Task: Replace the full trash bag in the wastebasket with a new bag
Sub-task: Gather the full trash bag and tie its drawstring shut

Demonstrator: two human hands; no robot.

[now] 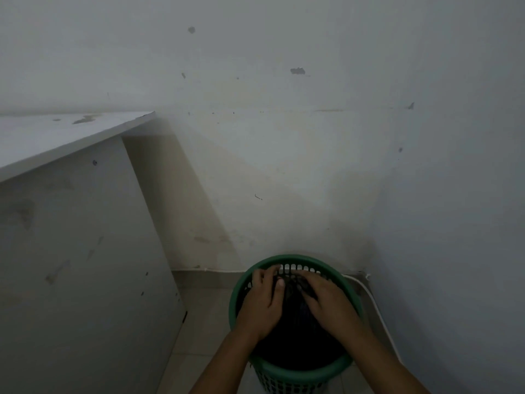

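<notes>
A green perforated wastebasket (287,371) stands on the floor in a room corner, low in the view. Inside it sits a black trash bag (295,345), dark and hard to make out. Both my hands reach down into the basket's mouth. My left hand (262,302) and my right hand (326,301) pinch the gathered black plastic at the bag's top between them, near the basket's far rim. The lower part of the bag is hidden in shadow.
A white desk (56,137) with a solid side panel stands close on the left. Marked white walls meet in a corner behind the basket. A white cable (372,300) runs down along the right wall. Pale floor tiles (204,314) lie between desk and basket.
</notes>
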